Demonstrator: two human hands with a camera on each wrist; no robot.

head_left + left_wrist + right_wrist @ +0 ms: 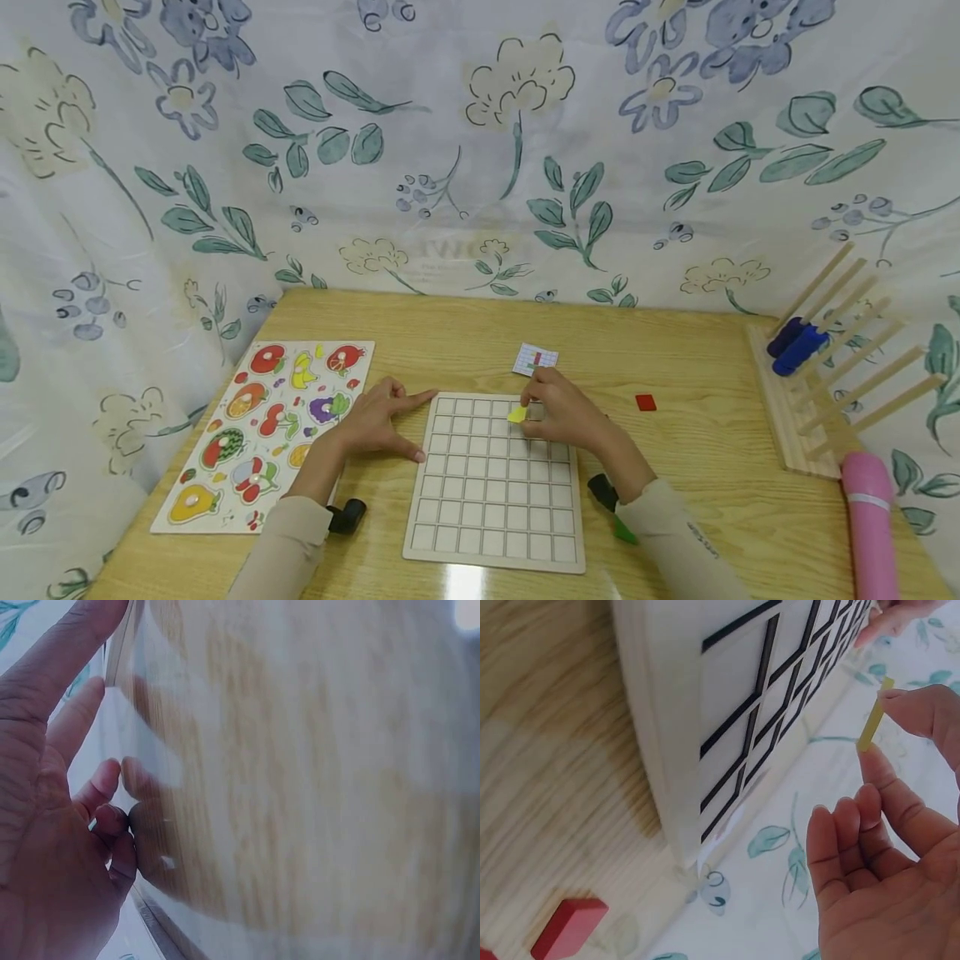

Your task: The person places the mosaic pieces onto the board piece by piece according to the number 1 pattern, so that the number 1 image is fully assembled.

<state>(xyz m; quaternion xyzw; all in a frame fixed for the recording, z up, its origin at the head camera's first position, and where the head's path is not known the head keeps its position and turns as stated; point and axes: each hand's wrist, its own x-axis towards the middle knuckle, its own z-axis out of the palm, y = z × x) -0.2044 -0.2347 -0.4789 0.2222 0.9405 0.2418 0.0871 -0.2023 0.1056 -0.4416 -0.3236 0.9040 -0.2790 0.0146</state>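
Note:
A white grid board (495, 483) lies flat on the wooden table (697, 467). My right hand (558, 412) hovers over the board's top edge and pinches a thin yellow tile (517, 413) between thumb and forefinger; the right wrist view shows the yellow tile (873, 724) edge-on in that pinch, beside the grid board (735, 712). My left hand (378, 425) rests with spread fingers on the table at the board's left edge, forefinger and thumb touching the rim. In the left wrist view the left hand (67, 825) lies against the blurred wood.
A fruit puzzle board (258, 429) lies at the left. A small pattern card (536, 359) and a red tile (646, 402) sit behind the grid. A wooden rod rack (825, 375) with blue pieces and a pink cylinder (870, 521) stand right. Flowered cloth surrounds the table.

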